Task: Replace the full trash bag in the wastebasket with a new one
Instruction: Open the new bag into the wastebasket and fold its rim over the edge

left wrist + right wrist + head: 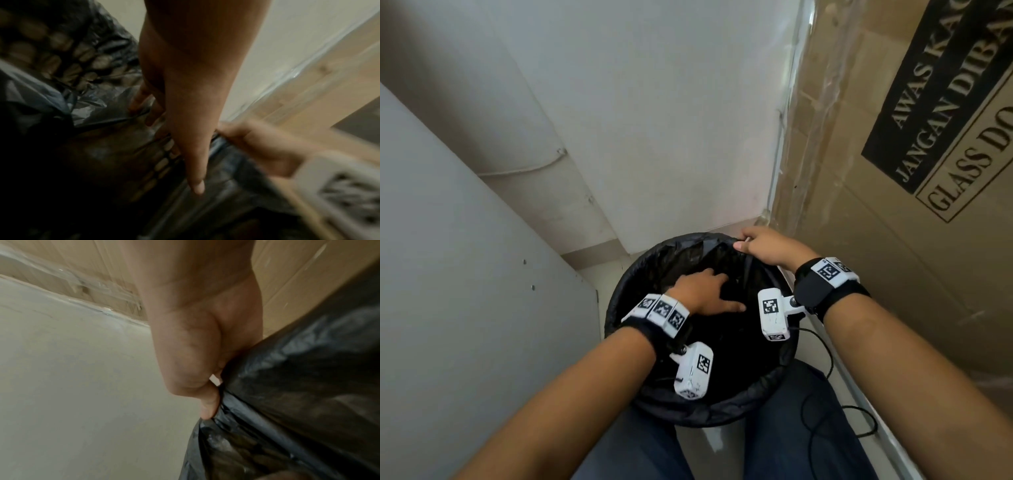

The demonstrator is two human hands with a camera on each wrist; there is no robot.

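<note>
Under both hands, head view: wastebasket [787,373] with black trash bag [654,260] folded over its rim. Right hand [767,248] is at the far rim, thumb and fingers pinching the bag edge. Left hand [705,294] is down inside the mouth, fingers spread flat on the liner, grasping nothing. Unseated or slack film lies between the hands, so my read is the right hand pulls outward and down over the rim while the left presses the liner in. Right hand is nearer the rim. Bag bottom is pure black here; can't tell what's in it.

Left wrist view: left hand [185,113] with straight fingers lying on crinkled bag film [98,104]; basket mesh [61,48] shows through beyond and to its left. Right hand [261,146] blurred at the rim, just right of the left fingertips.

Right wrist view: right hand [197,353] clenched on the bag edge [287,369], film bunched directly below the fingers. Fingertips hidden behind plastic. Wall left of the hand, cardboard box [308,280] behind it.
</note>
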